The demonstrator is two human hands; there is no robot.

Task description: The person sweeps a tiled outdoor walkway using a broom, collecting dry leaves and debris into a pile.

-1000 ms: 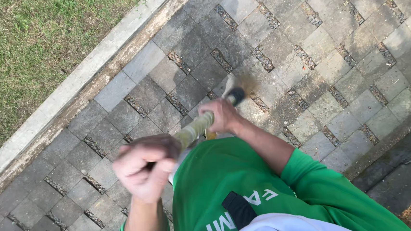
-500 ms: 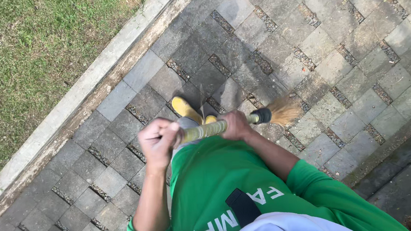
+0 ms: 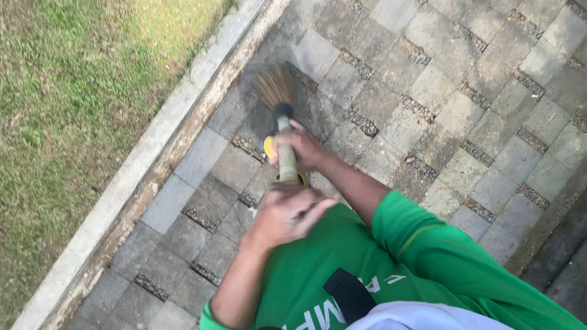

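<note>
The work in hand is sweeping: a stick broom (image 3: 282, 128) with a pale green handle and a fan of brown bristles points away from the person, its bristles on the grey paving stones (image 3: 439, 86) just beside the concrete kerb (image 3: 167, 136) that borders the grass (image 3: 48, 106). I judge this to be mid-stroke, with the bristles at the far reach. The next move seems to call for a firm pull or sideways flick, keeping the bristles low on the stones.

Both hands are clenched around the handle. The right hand (image 3: 299, 147) grips lower down, arm stretched forward in a green sleeve (image 3: 423, 245). The left hand (image 3: 286, 214) grasps the upper end, forearm bent, close to the chest.
</note>
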